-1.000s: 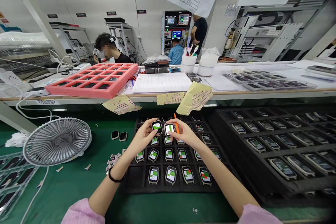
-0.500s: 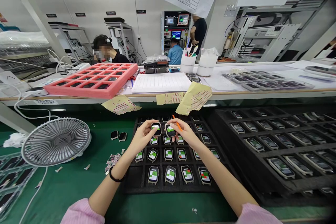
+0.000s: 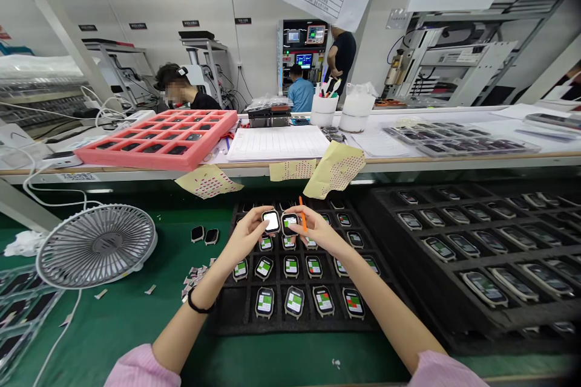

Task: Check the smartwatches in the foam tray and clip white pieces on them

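Note:
Over the back part of a black foam tray (image 3: 231,309), my left hand (image 3: 247,233) holds a watch body (image 3: 271,221) whose screen is lit white. Beside it, my right hand (image 3: 318,231) grips a second watch body (image 3: 289,224) with a green and white screen, its thumb at the glass. An orange stick (image 3: 302,213) is also held between the fingers of that hand. The two watches are side by side, very close together. Below them, several watches (image 3: 265,302) with green, white and some red screens sit in the tray's compartments.
Right of the tray is another black tray (image 3: 408,308) of watches. A fan (image 3: 97,245), two dark watches (image 3: 204,234) and small scraps (image 3: 195,278) lie to the left. The shelf ahead bears a pink foam tray (image 3: 190,157) and papers. People are beyond it.
The watch in my left hand now shows a white screen instead of green and white. My right hand's watch has moved slightly left, and the orange stick stands more upright.

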Demonstrator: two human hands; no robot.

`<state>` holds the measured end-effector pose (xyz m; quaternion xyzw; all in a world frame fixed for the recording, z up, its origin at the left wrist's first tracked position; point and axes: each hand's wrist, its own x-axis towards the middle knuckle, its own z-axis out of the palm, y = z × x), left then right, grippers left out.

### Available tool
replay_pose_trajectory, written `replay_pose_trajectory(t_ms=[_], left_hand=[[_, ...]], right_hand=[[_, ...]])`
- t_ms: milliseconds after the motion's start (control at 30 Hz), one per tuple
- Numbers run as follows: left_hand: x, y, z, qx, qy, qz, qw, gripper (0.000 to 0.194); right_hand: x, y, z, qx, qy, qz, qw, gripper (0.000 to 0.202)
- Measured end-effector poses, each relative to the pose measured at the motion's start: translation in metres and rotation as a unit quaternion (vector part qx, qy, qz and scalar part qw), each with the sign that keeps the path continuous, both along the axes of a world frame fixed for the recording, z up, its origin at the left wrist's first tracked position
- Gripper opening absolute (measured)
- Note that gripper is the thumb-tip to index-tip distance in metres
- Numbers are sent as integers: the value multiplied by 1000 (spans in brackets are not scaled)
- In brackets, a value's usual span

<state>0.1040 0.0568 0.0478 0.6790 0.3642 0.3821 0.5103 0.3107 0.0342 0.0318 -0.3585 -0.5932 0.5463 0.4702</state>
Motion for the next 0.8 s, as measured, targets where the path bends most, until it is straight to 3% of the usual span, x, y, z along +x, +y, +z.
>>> replay_pose_trajectory(t_ms=[167, 500, 800], left_hand=[[1, -3, 1, -1, 1, -9, 1000, 49], [1, -1, 4, -10, 8, 60, 998, 35], [-1, -2, 6, 27, 21, 5, 999, 40]], right_hand=[[0, 1, 0, -1, 3, -22, 1000, 32], [-1, 0, 2, -6, 2, -62, 998, 27], [1, -2, 3, -4, -12, -26, 1000, 32]])
